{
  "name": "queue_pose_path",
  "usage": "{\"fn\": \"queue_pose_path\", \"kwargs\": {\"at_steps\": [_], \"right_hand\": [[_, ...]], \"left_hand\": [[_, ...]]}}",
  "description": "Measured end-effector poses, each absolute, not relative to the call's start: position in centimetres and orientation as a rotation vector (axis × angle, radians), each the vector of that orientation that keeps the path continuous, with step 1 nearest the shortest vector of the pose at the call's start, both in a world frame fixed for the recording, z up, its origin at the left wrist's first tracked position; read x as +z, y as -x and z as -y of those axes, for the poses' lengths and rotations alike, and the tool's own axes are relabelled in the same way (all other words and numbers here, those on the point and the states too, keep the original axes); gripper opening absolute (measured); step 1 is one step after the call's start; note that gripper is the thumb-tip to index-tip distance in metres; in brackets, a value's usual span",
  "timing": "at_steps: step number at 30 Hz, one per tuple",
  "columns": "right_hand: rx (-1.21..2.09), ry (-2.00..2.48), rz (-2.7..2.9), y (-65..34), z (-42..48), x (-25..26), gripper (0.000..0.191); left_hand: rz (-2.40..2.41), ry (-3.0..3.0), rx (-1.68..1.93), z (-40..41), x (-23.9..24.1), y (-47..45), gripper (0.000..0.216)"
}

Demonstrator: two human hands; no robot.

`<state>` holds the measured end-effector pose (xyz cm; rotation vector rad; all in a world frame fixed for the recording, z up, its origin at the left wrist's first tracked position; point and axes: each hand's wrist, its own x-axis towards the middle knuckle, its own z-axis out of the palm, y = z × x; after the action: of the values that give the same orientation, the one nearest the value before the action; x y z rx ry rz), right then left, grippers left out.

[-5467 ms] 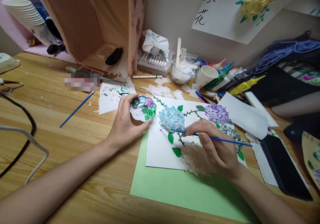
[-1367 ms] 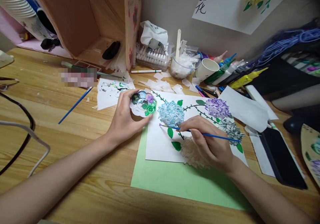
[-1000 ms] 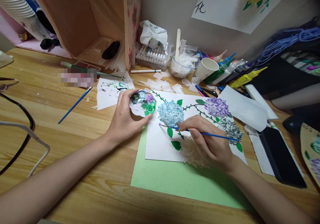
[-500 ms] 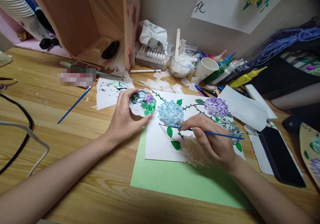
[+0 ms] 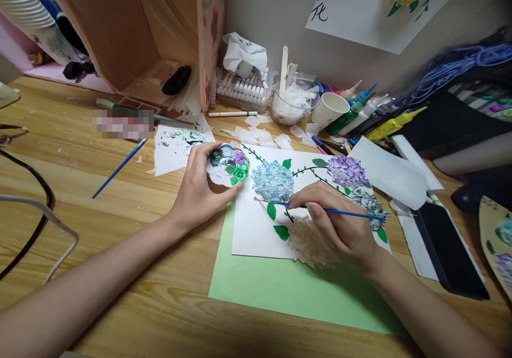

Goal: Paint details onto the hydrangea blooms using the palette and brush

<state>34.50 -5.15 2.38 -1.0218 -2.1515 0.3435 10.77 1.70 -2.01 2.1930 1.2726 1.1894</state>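
Note:
My left hand (image 5: 199,187) grips a small flower-shaped paint palette (image 5: 229,166) with green, purple and dark paint, at the top left corner of a white sheet (image 5: 250,230). My right hand (image 5: 340,230) pinches a thin blue paintbrush (image 5: 320,209), its purple tip just below a blue paper hydrangea (image 5: 272,181) on the sheet. The sheet also carries a purple flower (image 5: 347,171), a grey one (image 5: 370,204), a white one (image 5: 308,246) under my right hand, and green leaves. It lies on a light green sheet (image 5: 280,288).
A second blue brush (image 5: 120,168) lies on the wooden desk at left beside a paint-stained paper (image 5: 176,147). Behind are a marker box (image 5: 244,92), a clear bowl of paper scraps (image 5: 290,108), a white paper cup (image 5: 330,110) and paint bottles (image 5: 368,118). A black tablet (image 5: 450,254) lies at right.
My right hand has shifted slightly, keeping the brush tip close under the blue flower. The left hand and palette have stayed in place.

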Motion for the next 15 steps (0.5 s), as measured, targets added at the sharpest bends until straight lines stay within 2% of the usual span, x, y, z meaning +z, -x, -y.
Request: {"fn": "queue_pose_path", "kwargs": {"at_steps": [15], "right_hand": [[0.341,1.026,1.93,-34.87,5.75,2.7,0.022]], "left_hand": [[-1.196,-2.257,1.225,-1.33,-1.84,-10.84,0.068]]}}
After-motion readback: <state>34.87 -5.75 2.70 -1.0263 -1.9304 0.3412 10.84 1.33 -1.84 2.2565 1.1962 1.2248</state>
